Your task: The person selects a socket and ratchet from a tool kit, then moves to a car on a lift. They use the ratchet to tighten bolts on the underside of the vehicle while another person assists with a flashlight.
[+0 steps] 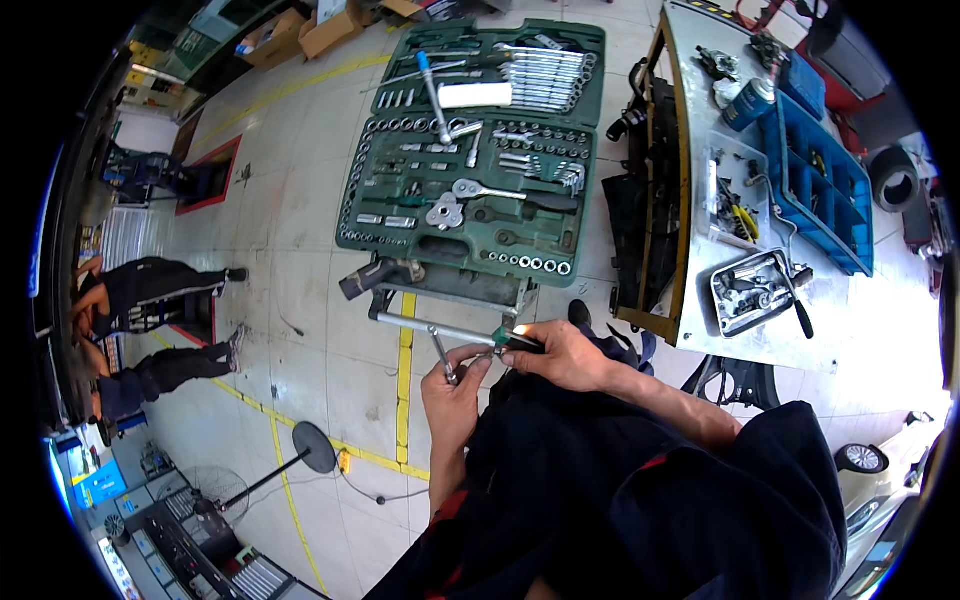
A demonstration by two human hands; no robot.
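Note:
My left hand [452, 405], below the toolbox, is closed around an upright slim metal bar [440, 350]. My right hand [555, 355] is closed on a dark-handled tool with a green part [501, 336]. The fingertips of both hands meet at a small metal piece [499, 352], too small to identify. Above them, the open green socket set case [395, 220] holds sockets, wrenches, ratchets [500, 195] and a blue-handled bar [433, 95]. A power tool [375, 275] lies at its lower edge, on a metal cart [450, 330].
A yellow-edged metal bench [790, 335] stands right, bearing a blue compartment tray [815, 180], spray can [750, 100] and metal tray [750, 295] of parts. Two people in dark clothes [150, 285] [165, 375] are far left. A pedestal fan [210, 500] stands lower left; cardboard boxes [325, 25] sit behind.

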